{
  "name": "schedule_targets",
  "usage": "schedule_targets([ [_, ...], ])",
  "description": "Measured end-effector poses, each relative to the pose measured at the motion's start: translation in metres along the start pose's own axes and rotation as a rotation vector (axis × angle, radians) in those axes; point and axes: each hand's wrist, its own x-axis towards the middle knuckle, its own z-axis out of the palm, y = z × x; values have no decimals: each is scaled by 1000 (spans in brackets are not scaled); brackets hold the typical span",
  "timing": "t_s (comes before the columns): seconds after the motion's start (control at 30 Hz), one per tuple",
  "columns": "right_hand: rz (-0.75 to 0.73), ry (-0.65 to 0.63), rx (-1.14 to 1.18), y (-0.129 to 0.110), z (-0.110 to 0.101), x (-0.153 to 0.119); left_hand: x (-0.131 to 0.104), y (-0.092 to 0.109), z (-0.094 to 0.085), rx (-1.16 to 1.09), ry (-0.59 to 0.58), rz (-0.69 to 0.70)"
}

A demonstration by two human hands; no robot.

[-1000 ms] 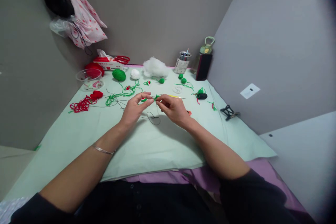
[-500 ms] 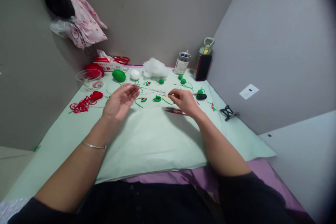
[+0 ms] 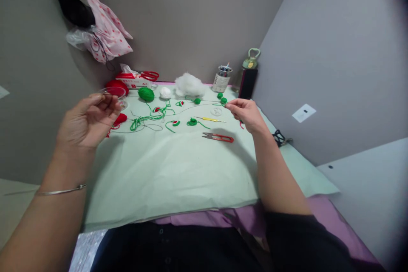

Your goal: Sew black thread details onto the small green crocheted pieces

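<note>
A thin dark thread [image 3: 186, 109] stretches across the table between my two hands. My left hand [image 3: 91, 121] is raised at the left, palm up, thumb and fingertips pinched on the thread. On the right, my right hand [image 3: 245, 112] pinches the thread's other end between thumb and index finger, just beside a small green ball [image 3: 223, 100]. Below the thread lie a yellow crochet hook [image 3: 214, 120], red thread snips [image 3: 219, 137] and small red-and-green crocheted pieces [image 3: 176, 123]. Loose green yarn [image 3: 137, 124] spreads right of my left hand.
Along the back stand a tissue box [image 3: 135, 81] with red scissors [image 3: 149, 75], a green yarn ball [image 3: 146, 94], a white yarn ball [image 3: 165, 92], white stuffing [image 3: 189, 85], a pen can [image 3: 222, 78] and a phone [image 3: 247, 83] against a bottle [image 3: 250, 63].
My hands have moved apart, the left one far to the left and nearer the camera, the right one to the right and slightly up. The loose green yarn, hook and snips are now uncovered.
</note>
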Motion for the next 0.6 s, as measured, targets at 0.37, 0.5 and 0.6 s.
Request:
schedule_targets([
  [0.37,-110,137,648,-3,-24,9,16,23,-52,566,-69,90],
  [0.5,-136,312,924,-2,-38,16,19,21,-65,769,-115,70],
  [0.6,-124,430,1117,-4,-53,18,17,18,-69,864,-113,65],
])
